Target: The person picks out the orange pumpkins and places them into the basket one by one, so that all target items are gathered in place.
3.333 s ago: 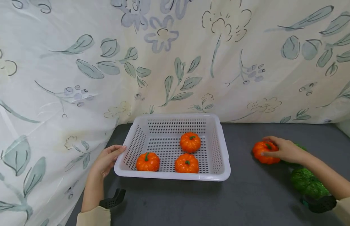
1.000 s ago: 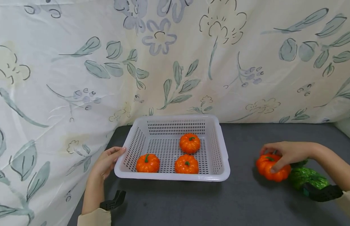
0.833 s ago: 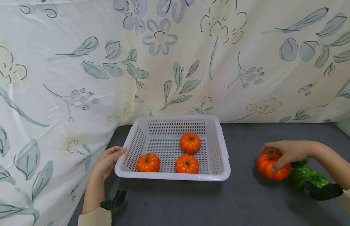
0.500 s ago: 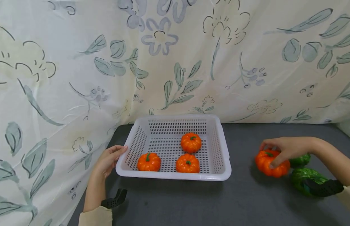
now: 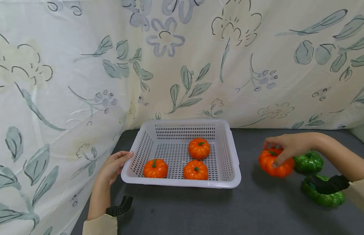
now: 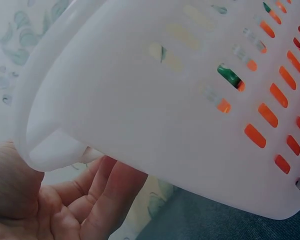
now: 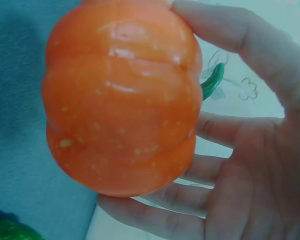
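My left hand [image 5: 112, 166] grips the left rim of a white perforated plastic basket [image 5: 182, 183]. The left wrist view has its fingers [image 6: 117, 192] curled under the basket's rim. Inside the basket sit three small orange toy pumpkins: one at front left [image 5: 155, 168], one at front right [image 5: 196, 170] and one behind [image 5: 199, 148]. To the right of the basket, my right hand [image 5: 293, 145] holds a fourth orange pumpkin [image 5: 268, 164] just above the table. Thumb and fingers span that pumpkin's sides in the right wrist view, its green stem [image 7: 213, 81] towards the palm.
Two green pumpkins lie by the right forearm, one behind [image 5: 309, 162] and one in front [image 5: 326, 199], partly covered by the black wrist camera [image 5: 330, 185]. A floral cloth [image 5: 182, 65] hangs behind and left of the dark grey table [image 5: 176, 212].
My right hand first touched the orange pumpkin, then took hold of it and lifted it, most recently up and left. More of the green pumpkins shows. The left hand stays on the basket.
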A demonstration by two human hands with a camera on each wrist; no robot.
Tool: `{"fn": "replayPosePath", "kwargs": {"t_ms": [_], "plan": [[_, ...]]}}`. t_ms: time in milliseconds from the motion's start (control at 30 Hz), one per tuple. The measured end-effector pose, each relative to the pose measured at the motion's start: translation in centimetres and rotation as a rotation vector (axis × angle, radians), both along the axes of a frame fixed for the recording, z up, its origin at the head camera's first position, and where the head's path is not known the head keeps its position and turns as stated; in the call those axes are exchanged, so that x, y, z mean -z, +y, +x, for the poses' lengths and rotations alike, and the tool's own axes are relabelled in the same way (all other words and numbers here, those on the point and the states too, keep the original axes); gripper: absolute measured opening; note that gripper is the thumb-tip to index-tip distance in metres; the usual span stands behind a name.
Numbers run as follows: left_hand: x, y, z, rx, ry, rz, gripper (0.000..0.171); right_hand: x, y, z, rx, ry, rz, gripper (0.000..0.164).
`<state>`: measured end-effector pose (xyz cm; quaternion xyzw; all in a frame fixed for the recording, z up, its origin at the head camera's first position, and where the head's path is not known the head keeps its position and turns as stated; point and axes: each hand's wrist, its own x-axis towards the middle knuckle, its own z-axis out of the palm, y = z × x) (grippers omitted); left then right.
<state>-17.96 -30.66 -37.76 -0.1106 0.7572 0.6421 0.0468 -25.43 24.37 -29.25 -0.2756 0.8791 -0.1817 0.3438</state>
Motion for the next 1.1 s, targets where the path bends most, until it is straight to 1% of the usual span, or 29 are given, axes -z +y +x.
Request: {"fn": "replayPosePath", "kwargs": {"t_ms": [133,267,333,367,500,567,767,833,1033,1100], "plan": [[0.1,0.0,-0.1,-0.003,-0.001,-0.014,0.040,-0.9,-0.9,-0.2,-0.010,0.003,0.000,0.055],[0.2,-0.1,-0.2,-0.005,0.000,-0.018,0.040,-1.8,-1.8,-0.2,-0.021,0.044,0.025,0.057],[0.2,-0.1,-0.2,-0.006,0.001,-0.015,0.038,-2.4,-2.4,-0.3,-0.034,0.084,0.034,0.058],[0.2,-0.1,-0.2,-0.007,0.002,-0.013,0.038,-2.8,-2.7,-0.3,-0.047,0.125,0.033,0.058],[0.2,-0.2,-0.2,-0.004,-0.003,-0.011,0.038,-4.1,-4.0,-0.2,-0.081,0.229,0.016,0.059],[0.2,-0.2,-0.2,-0.008,-0.004,-0.012,0.038,-4.6,-4.8,-0.2,-0.088,0.259,0.012,0.059],[0.2,-0.2,-0.1,-0.006,-0.004,-0.015,0.039,-5.7,-7.0,-0.2,-0.078,0.213,0.011,0.062],[0.2,-0.2,-0.1,0.003,-0.005,-0.019,0.040,-6.0,-7.7,-0.3,-0.090,0.217,0.009,0.062],[0.2,-0.1,-0.2,0.008,-0.005,-0.026,0.044,-6.4,-10.1,-0.8,-0.157,0.307,0.001,0.056],[0.2,0.0,-0.2,0.006,-0.006,-0.025,0.045,-6.4,-11.0,-1.0,-0.173,0.325,-0.004,0.056]]}}
